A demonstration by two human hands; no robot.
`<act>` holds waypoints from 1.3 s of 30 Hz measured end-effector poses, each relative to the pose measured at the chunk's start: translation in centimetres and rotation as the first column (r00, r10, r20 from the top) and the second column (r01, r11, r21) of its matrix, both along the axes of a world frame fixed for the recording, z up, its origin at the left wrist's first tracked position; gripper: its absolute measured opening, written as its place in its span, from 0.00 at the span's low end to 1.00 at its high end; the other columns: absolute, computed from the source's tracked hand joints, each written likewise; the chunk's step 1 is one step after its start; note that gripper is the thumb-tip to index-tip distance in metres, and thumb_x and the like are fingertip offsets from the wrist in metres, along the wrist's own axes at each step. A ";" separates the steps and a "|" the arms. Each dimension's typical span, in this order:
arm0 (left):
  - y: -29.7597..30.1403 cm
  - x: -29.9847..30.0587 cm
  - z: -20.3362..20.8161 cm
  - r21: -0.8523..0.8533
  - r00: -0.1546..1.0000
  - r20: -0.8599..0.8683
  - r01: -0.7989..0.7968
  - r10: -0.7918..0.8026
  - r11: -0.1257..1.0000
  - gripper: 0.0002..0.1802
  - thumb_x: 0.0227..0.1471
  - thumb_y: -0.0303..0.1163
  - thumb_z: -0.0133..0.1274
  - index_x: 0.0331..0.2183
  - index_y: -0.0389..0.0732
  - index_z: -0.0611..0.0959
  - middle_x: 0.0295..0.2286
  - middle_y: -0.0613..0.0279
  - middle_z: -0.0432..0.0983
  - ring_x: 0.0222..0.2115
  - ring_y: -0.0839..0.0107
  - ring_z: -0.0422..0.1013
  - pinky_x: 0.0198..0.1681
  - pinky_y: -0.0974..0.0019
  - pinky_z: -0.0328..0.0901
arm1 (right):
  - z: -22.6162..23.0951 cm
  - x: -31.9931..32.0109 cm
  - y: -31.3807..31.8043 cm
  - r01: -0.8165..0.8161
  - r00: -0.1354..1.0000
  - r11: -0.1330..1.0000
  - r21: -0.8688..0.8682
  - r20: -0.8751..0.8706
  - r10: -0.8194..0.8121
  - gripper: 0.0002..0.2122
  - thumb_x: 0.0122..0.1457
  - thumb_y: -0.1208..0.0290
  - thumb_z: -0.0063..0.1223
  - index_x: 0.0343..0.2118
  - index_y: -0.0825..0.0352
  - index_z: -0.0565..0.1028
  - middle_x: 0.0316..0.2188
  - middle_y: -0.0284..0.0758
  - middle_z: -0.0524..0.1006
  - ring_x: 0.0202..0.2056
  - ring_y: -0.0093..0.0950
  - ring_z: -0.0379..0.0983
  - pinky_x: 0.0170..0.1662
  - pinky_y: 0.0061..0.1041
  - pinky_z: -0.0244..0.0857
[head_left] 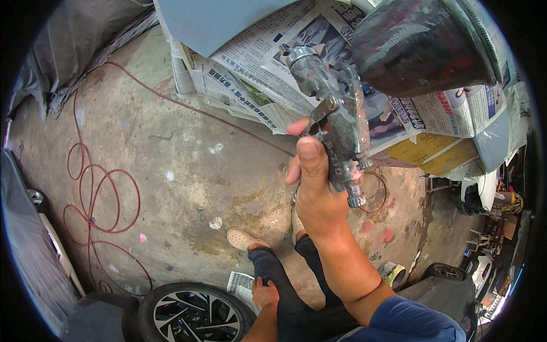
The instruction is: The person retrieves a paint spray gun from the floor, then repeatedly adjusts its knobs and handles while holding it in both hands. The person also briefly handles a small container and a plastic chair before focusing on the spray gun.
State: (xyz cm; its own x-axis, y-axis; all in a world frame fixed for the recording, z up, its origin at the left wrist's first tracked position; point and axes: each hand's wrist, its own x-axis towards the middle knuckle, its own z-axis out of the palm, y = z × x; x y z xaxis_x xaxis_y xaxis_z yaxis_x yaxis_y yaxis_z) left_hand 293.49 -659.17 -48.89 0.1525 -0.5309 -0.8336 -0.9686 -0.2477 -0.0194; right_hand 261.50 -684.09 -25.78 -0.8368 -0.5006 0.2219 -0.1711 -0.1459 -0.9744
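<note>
Paint spray gun [348,117], held up in the right hand [316,188], sits in front of the body above the concrete floor [188,151], its front end overlapping the newspaper [256,62] in view. The body looks like rigid metal, so it should not flex, and with the big paint-stained cup [421,51] at the upper right it probably feels heavy toward that side; how full the cup is cannot be told. Wet paint could make the coated surfaces slick. The handle [335,162] seems the sound place to hold; the air cap [301,53], trigger [326,108] and knurled knob [356,200] look easier to knock or turn by mistake.

The right fingers are closed around the handle, mostly hidden, with the thumb lying along the near side and a fingertip showing past the trigger. The bare forearm slants up from a blue sleeve [416,319] at lower right. The left hand [265,293] hangs low beside the dark trouser leg [285,279], near a printed sheet [241,285]; whether it holds anything cannot be told.
</note>
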 end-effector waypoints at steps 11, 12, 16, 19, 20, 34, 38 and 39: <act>-0.2 -0.1 0.1 0.002 1.000 0.016 0.020 -0.020 1.000 0.29 0.56 0.45 0.55 0.58 0.47 0.77 0.61 0.54 0.66 0.60 0.54 0.65 0.61 0.52 0.63 | -0.1 0.1 0.1 -0.024 1.000 0.999 0.045 -0.002 0.025 0.23 0.61 0.69 0.64 0.54 0.72 0.66 0.40 0.37 0.79 0.31 0.17 0.74 0.33 0.17 0.71; -0.2 -0.1 0.0 0.002 1.000 0.018 0.025 -0.025 1.000 0.29 0.56 0.44 0.55 0.58 0.47 0.77 0.61 0.54 0.66 0.60 0.54 0.65 0.61 0.52 0.63 | -0.1 0.1 0.1 -0.029 1.000 0.998 0.052 -0.007 0.029 0.24 0.61 0.69 0.64 0.55 0.72 0.66 0.40 0.37 0.79 0.29 0.17 0.74 0.31 0.17 0.71; -0.2 -0.1 -0.1 -0.010 1.000 0.017 0.024 -0.024 1.000 0.29 0.56 0.44 0.55 0.58 0.47 0.77 0.61 0.54 0.66 0.60 0.54 0.65 0.61 0.52 0.64 | -0.1 0.3 0.4 -0.034 0.999 0.999 0.017 0.019 0.033 0.24 0.62 0.68 0.64 0.55 0.71 0.65 0.40 0.36 0.79 0.26 0.16 0.73 0.26 0.16 0.69; -0.3 -0.1 -0.1 -0.003 1.000 0.017 0.018 -0.018 1.000 0.29 0.56 0.44 0.55 0.58 0.46 0.77 0.61 0.53 0.66 0.60 0.54 0.65 0.61 0.52 0.64 | 0.1 0.2 0.4 -0.034 0.999 0.999 0.000 0.038 0.034 0.24 0.62 0.68 0.63 0.55 0.71 0.65 0.40 0.36 0.79 0.26 0.15 0.72 0.25 0.16 0.68; -0.3 -0.2 0.0 0.004 1.000 0.023 0.016 -0.016 1.000 0.29 0.56 0.44 0.55 0.58 0.46 0.77 0.61 0.53 0.66 0.60 0.54 0.65 0.61 0.52 0.64 | 0.1 0.2 0.4 -0.035 0.999 0.999 -0.003 0.040 0.035 0.24 0.62 0.68 0.63 0.55 0.71 0.65 0.40 0.36 0.79 0.26 0.15 0.72 0.25 0.16 0.68; -0.3 -0.1 -0.2 -0.016 1.000 -0.002 0.007 -0.007 1.000 0.30 0.55 0.44 0.56 0.57 0.45 0.77 0.60 0.52 0.67 0.59 0.53 0.66 0.61 0.53 0.63 | -0.2 -0.2 0.7 -0.037 0.999 0.998 0.042 -0.007 0.037 0.23 0.62 0.67 0.63 0.55 0.72 0.66 0.39 0.36 0.79 0.26 0.15 0.72 0.29 0.16 0.68; -0.4 -0.2 -0.3 -0.012 1.000 0.006 0.012 -0.012 1.000 0.30 0.55 0.44 0.56 0.57 0.45 0.77 0.60 0.52 0.67 0.59 0.53 0.66 0.61 0.53 0.63 | -0.4 0.1 1.4 -0.057 0.998 0.994 0.097 0.029 0.055 0.23 0.62 0.68 0.63 0.55 0.72 0.65 0.41 0.37 0.80 0.26 0.15 0.73 0.29 0.16 0.68; -0.4 -0.2 -0.2 -0.011 1.000 0.007 0.013 -0.013 1.000 0.30 0.55 0.44 0.55 0.57 0.45 0.77 0.60 0.52 0.67 0.59 0.53 0.66 0.61 0.53 0.63 | -0.4 0.2 1.4 -0.059 0.997 0.994 0.096 0.045 0.055 0.23 0.62 0.68 0.63 0.55 0.72 0.65 0.41 0.37 0.80 0.26 0.15 0.73 0.29 0.16 0.68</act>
State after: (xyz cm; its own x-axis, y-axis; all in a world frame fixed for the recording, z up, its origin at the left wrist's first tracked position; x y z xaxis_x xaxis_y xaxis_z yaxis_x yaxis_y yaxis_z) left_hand 293.28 -659.57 -49.12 0.1509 -0.5417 -0.8269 -0.9716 -0.2354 -0.0231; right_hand 261.70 -682.68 -26.14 -0.8139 -0.5651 0.1351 -0.1238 -0.0586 -0.9906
